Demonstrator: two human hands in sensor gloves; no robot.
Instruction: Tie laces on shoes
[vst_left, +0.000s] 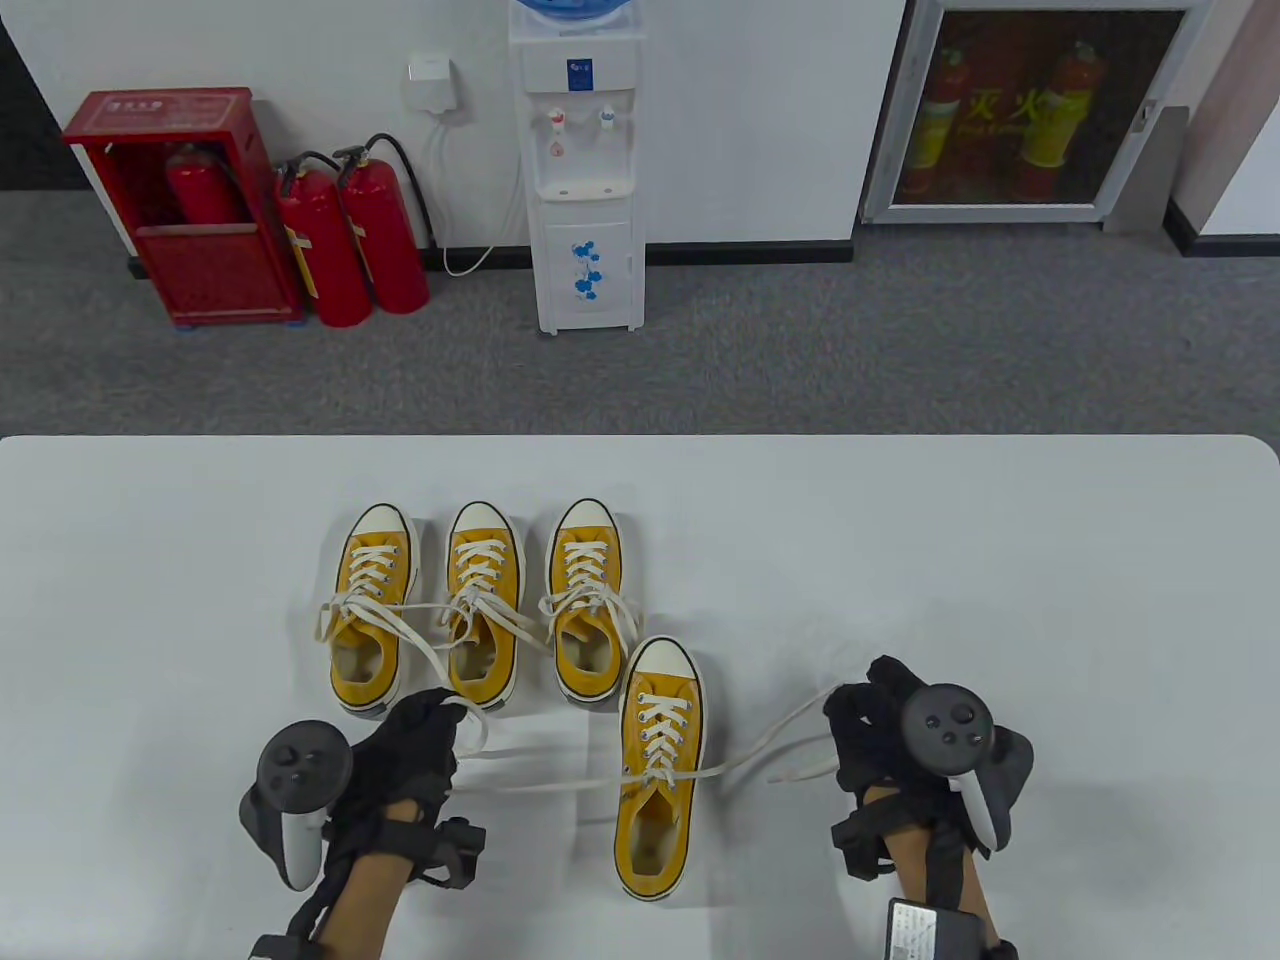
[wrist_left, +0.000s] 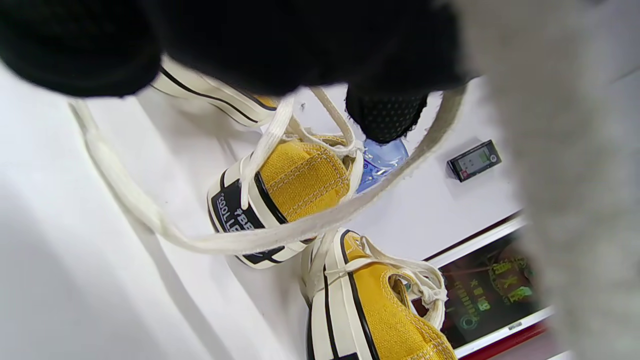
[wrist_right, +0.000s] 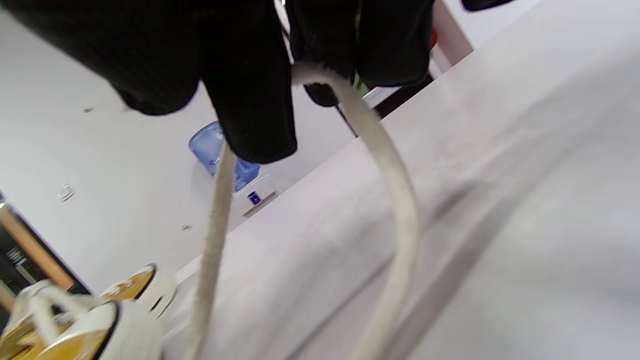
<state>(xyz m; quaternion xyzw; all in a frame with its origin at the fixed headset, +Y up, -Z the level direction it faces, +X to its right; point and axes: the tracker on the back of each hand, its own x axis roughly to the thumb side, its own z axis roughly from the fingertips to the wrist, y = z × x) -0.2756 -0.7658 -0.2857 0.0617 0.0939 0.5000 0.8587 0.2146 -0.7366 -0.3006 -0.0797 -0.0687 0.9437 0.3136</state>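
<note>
Evidently three shoes (vst_left: 480, 605) in the upper row were already bowed; the lower shoe (vst_left: 655, 765) remained untied, its lace ends (vst_left: 790, 735) pinched by left hand (vst_left: 415, 745) and right hand (vst_left: 870, 730).

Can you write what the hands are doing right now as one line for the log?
step: tying near yellow sneaker | left hand: holds left lace | right hand: holds right lace | knot: not yet

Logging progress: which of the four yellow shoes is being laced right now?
The lone front shoe, set nearer the person than the row of three; both hands pull its laces outward.
</note>
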